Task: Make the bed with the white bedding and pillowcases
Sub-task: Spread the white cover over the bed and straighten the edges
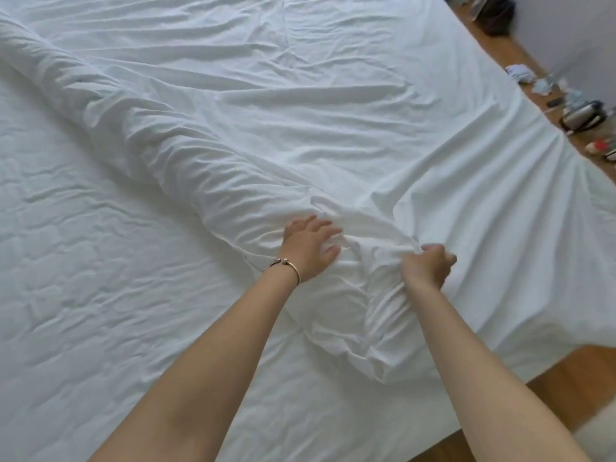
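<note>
Fingers of our left hand lie spread and flat on the bunched ridge of the white duvet cover, which crosses the bed diagonally; our right hand is curled tight, pinching a fold of it just beside, above the quilted mattress cover.

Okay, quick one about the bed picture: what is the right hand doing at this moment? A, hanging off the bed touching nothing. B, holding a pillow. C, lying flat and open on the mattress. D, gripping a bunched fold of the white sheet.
D: the right hand has its fingers curled tight round a gathered fold of the white sheet, while the left hand lies spread open on the fabric beside it.
</note>
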A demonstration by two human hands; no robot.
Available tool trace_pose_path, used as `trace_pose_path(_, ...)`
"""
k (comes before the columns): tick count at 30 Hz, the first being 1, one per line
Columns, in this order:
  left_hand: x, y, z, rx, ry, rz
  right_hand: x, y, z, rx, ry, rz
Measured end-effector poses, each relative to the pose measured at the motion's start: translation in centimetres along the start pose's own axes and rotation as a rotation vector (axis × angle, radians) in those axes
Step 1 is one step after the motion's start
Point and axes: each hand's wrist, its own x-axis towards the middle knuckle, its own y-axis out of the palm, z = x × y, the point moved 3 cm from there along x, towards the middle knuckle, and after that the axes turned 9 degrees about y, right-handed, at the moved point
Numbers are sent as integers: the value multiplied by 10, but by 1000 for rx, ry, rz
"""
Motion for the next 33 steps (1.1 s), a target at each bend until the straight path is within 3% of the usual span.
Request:
trace_pose_path(2, 13, 1, -3, 61, 58, 108, -20, 10, 25, -77, -474, -27)
trace_pose_path(4, 22, 3, -1, 179, 71, 149, -46, 25, 47, -124, -936, 93)
trace_pose_path(6, 20, 7, 8, 254, 48, 170, -54, 42, 52, -336, -1175, 105)
trace_pose_path(7, 16, 10, 12, 285, 19, 167, -47, 49, 50, -463, -1143, 133)
trace_pose_path(9, 6, 14, 17, 331, -54, 154, -22, 53, 37, -575, -850, 289)
trace_pose_path(11, 0, 14, 17, 325, -140, 163, 3, 46, 19, -441, -613, 315)
trace_pose_path(15, 0, 4, 23, 301, -271, 147, 21, 37, 3, -281, -438, 221)
trace_pose_path(17, 1, 6, 20, 389, -159, 193, 9, 39, 11, -299, -469, 150)
trace_pose_path(19, -1, 13, 13, 465, -20, 255, -18, 40, 27, -208, -700, 123)
trace_pose_path(21, -4, 16, 7, 469, -27, 247, -45, 46, 39, -169, -911, 306)
trace_pose_path(22, -7, 16, 4, 467, -61, 234, -51, 52, 38, -275, -955, 403)
trace_pose_path(24, -17, 19, 3, 461, -120, 214, -46, 59, 27, -525, -919, 489)
trace_pose_path(25, -22, 20, 4, 468, -145, 208, -38, 58, 21, -531, -851, 517)
trace_pose_path(27, -33, 21, 9, 518, -182, 207, -25, 53, 13, -438, -697, 561)
trace_pose_path(30, -50, 22, 8, 509, -196, 197, -17, 46, 7, -389, -657, 510)
trace_pose_path(33, -81, 15, 5, 448, -151, 44, -11, 38, -7, -326, -635, 429)
